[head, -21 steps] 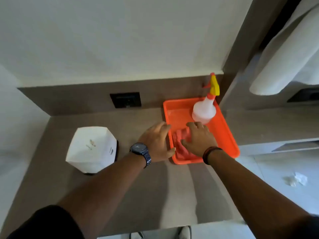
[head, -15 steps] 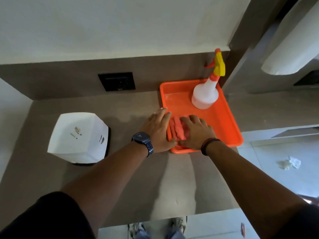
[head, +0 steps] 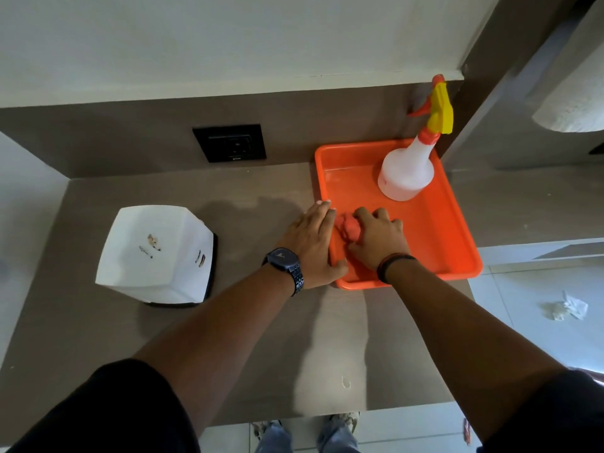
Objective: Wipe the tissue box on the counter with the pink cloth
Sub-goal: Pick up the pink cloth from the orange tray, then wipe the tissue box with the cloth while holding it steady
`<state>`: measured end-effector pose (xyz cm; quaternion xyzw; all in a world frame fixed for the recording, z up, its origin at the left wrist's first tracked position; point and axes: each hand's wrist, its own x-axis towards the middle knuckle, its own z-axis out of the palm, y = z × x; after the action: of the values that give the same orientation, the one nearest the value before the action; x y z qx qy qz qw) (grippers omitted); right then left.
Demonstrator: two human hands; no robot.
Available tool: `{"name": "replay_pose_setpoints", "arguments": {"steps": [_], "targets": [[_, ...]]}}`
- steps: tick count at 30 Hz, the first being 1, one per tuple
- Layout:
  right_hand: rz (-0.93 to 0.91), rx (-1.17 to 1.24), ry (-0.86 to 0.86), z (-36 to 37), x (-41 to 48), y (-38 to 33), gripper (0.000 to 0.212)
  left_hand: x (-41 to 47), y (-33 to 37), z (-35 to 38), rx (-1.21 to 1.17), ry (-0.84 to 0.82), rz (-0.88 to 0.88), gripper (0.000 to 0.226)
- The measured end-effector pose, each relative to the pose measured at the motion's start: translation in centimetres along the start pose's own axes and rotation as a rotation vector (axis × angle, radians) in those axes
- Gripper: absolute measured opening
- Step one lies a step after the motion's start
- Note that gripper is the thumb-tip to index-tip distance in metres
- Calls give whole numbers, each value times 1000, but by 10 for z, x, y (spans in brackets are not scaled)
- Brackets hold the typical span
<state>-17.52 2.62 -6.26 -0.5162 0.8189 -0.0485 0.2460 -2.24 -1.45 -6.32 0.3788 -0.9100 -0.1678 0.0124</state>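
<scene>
Right now the right hand (head: 379, 241) is curled over the bunched pink cloth (head: 349, 227) in the near left corner of the orange tray (head: 457, 256), fingers bent around it in a closing grip, though whether the cloth is fully pinched I cannot tell. The left hand (head: 310, 245) lies flat and open, palm down, across the tray's left rim and the bench (head: 261, 338), holding nothing; it seems to be steadying the tray.

To do this step well, I would gather the whole cloth into the palm so no corner trails, lift it straight up clear of the rim, and keep the left hand pressing so the light tray does not slide or tip the spray bottle (head: 407, 171) standing at its far end.

The tissue box (head: 157, 250) sits on the bench well to the left of the tray, apart from both hands and not yet touched.

Counted: 1 cloth, 1 tray, 1 spray bottle, 1 tissue box, 2 hands.
</scene>
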Motion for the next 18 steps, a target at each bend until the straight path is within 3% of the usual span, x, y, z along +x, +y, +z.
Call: {"name": "replay_pose_setpoints", "arguments": {"steps": [4,8,11,18], "targets": [[92,435,264,-22,-5,-20,56,2,-19,-35,49,51,59,87],[57,917,482,-39,-17,-79,57,-13,-62,-105,34,168,77,76],[28,1228,377,-23,-38,-125,52,-43,-96,-161,102,109,25,82],[60,1348,-73,44,-87,-188,49,-117,-153,-180,159,-311,-217,161]]}}
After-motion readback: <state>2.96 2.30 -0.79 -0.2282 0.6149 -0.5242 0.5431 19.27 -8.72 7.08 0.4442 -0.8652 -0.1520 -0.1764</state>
